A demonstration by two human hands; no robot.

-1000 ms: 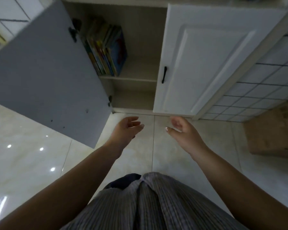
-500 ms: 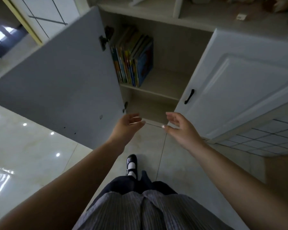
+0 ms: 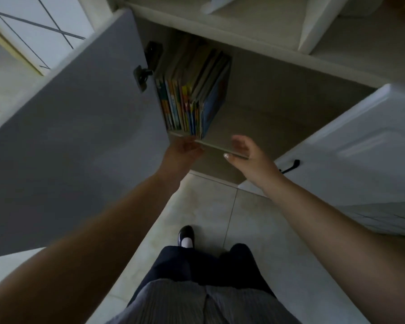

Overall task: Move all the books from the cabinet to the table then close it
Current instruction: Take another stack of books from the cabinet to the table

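The books (image 3: 192, 94) stand upright in a tight row on the cabinet's (image 3: 278, 90) upper shelf (image 3: 255, 127), pushed to its left end against the side wall, at about twelve o'clock from the person's body. The left door (image 3: 80, 136) hangs wide open toward ten o'clock, with a dark hinge (image 3: 142, 74) at its inner edge beside the books. The right door (image 3: 360, 148) looks closed, toward two o'clock, its black handle (image 3: 290, 166) just beyond the right wrist.

The left hand (image 3: 181, 153) reaches to the shelf's front edge directly below the books, fingers loosely extended and holding nothing; it is in shadow and blurred, so whether the fingertips touch the shelf or the book bottoms cannot be told. The right hand (image 3: 246, 153) is at about one o'clock of the left, palm turned inward, fingers relaxed and spread moderately wide with the thumb pointing left. It holds nothing and lies in front of the shelf edge, to the right of the books and apart from them.

Below, a black shoe (image 3: 185, 235) stands on the pale tiled floor (image 3: 220, 206) at six o'clock of the hands.
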